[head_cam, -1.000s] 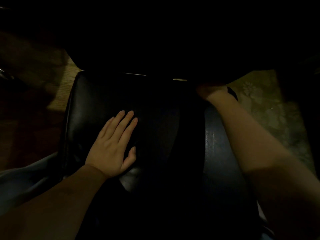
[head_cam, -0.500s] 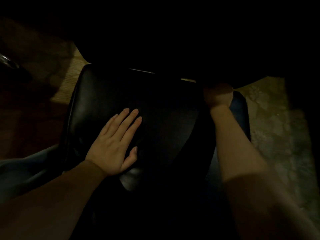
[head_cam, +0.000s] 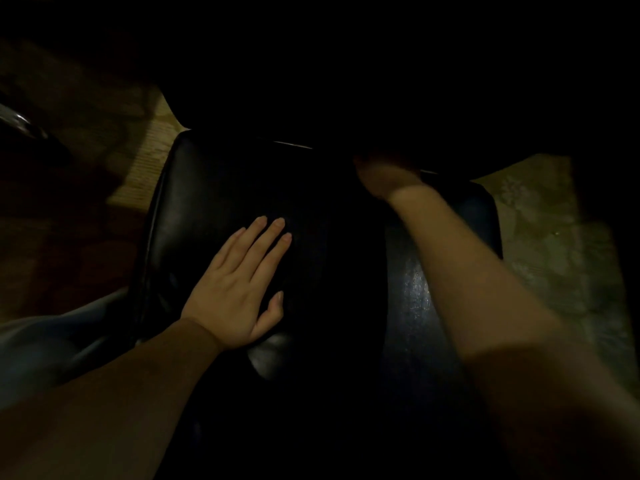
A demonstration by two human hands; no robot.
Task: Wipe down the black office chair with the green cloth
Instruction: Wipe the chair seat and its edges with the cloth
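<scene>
The black padded leather office chair (head_cam: 194, 209) lies directly below the camera, its seat filling the middle of the view. The left hand (head_cam: 239, 289) rests flat on the seat's left half with fingers straight and holding nothing, judged to be steadying the chair against swivel. The right hand (head_cam: 384, 178) reaches to the seat's far edge, where it meets the backrest; it is in deep shadow and blurred, so its grip cannot be determined. The green cloth is not discernible; it may be under that hand. A glossy patch (head_cam: 415, 292) beside the right forearm suggests dampness. Pale patterned flooring (head_cam: 554, 244) lies right; a light wooden strip (head_cam: 152, 157) lies left. Poor lighting is the main obstruction.
</scene>
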